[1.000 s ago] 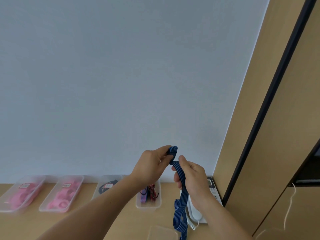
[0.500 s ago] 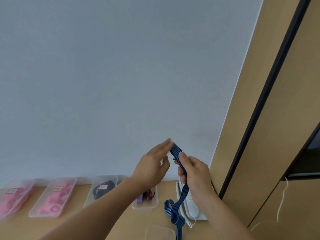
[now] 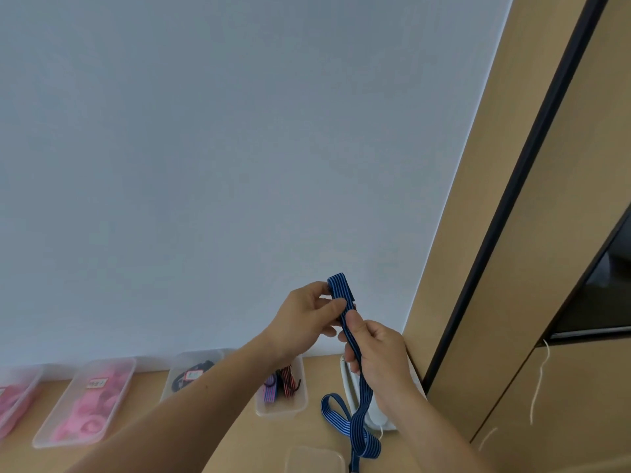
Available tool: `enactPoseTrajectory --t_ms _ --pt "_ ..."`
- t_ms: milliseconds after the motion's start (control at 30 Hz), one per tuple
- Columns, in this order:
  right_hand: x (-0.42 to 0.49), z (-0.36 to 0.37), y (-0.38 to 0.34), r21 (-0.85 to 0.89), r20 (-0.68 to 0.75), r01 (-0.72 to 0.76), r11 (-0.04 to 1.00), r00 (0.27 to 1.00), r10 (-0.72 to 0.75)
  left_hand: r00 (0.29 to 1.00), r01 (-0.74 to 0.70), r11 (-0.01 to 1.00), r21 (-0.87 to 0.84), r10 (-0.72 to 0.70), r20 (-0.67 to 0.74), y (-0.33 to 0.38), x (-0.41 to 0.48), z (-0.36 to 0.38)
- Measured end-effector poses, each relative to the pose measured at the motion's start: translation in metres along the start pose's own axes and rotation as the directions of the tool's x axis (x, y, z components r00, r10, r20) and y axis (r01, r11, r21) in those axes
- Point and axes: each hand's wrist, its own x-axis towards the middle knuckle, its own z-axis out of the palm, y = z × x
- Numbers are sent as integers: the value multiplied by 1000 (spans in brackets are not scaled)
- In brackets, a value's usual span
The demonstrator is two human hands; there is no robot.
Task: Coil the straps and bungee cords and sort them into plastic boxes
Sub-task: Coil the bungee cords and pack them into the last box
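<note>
A blue striped flat strap (image 3: 356, 387) hangs in front of the wall. My left hand (image 3: 307, 319) pinches its folded top end, where a short loop sticks up above my fingers. My right hand (image 3: 379, 356) grips the strap just below, thumb on its face. The rest of the strap falls past my right wrist, loops over the desk and runs off the bottom edge. A clear box (image 3: 283, 390) behind my left forearm holds coiled striped cords in blue, red and black.
Along the wall stand more clear boxes: one with dark cords (image 3: 191, 373), two with pink coils (image 3: 85, 404) (image 3: 13, 397). An empty clear box (image 3: 314, 459) sits at the bottom edge. A white device (image 3: 348, 380) lies by the wooden cabinet (image 3: 512, 268) on the right.
My left fingers have shut on the strap's top end, with a folded loop now above them. My right hand has slid down the strap. The hanging loop has swung lower and left.
</note>
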Motion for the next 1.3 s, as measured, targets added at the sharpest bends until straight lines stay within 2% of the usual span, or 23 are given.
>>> enactPoseTrajectory --t_ms 67,100,167,233,300,400,700,733,767,800,833,867,900,933,967,1000,1067,1167,1300 --pt "-1 5 2 -4 13 -47 999 999 47 989 -113 966 232 132 -65 -3 -1 -2" --pt "-2 6 2 11 26 -62 998 998 62 974 -168 918 360 212 -84 -5 -3 -5" --pt "-2 8 -2 55 39 -73 996 997 71 911 -290 719 632 409 -47 -12 -5 -12" --pt "-2 9 -9 95 35 -70 993 997 67 812 -427 468 774 574 101 -16 -9 -18" --pt "-2 11 -14 99 39 -56 993 998 53 718 -533 303 790 656 233 -20 -11 -21" --pt "-3 13 -18 100 33 -48 994 998 45 622 -606 184 774 717 316 -23 -6 -26" --pt "1 7 -13 63 -22 12 998 1000 -11 497 -605 -37 796 764 413 -30 10 -25" --pt "3 6 -14 41 -18 32 999 999 -31 513 -598 -19 801 760 400 -30 12 -24" --pt "7 4 -16 18 -22 50 999 999 -49 563 -579 55 813 749 350 -29 14 -21" --pt "10 2 -19 3 -30 66 998 997 -66 641 -548 205 811 725 251 -28 14 -18" --pt "13 -1 -20 -2 -35 83 997 996 -83 754 -485 443 754 649 104 -25 14 -15" --pt "17 -3 -22 -3 -35 99 995 995 -99 885 -354 715 603 465 -33 -21 15 -11" --pt "20 -6 -22 -6 -32 113 994 993 -113 971 -165 917 364 216 -104 -16 18 -8" --pt "22 -8 -22 -13 -29 125 992 992 -125 996 6 993 119 5 -91 -10 20 -5" --pt "25 -9 -21 -20 -23 135 991 990 -136 992 115 992 -53 -117 -37 -6 23 -1" --pt "27 -11 -19 -23 -14 144 989 989 -144 986 164 975 -148 -163 18 -3 25 3" --pt "31 -13 -16 -18 9 145 989 989 -145 986 160 962 -224 -147 73 2 25 9" --pt "37 -17 -11 -18 42 111 994 993 -111 992 126 962 -244 -122 31 2 24 13" --pt "43 -20 0 -35 58 38 999 998 -36 997 46 991 -122 -53 -61 2 30 15"
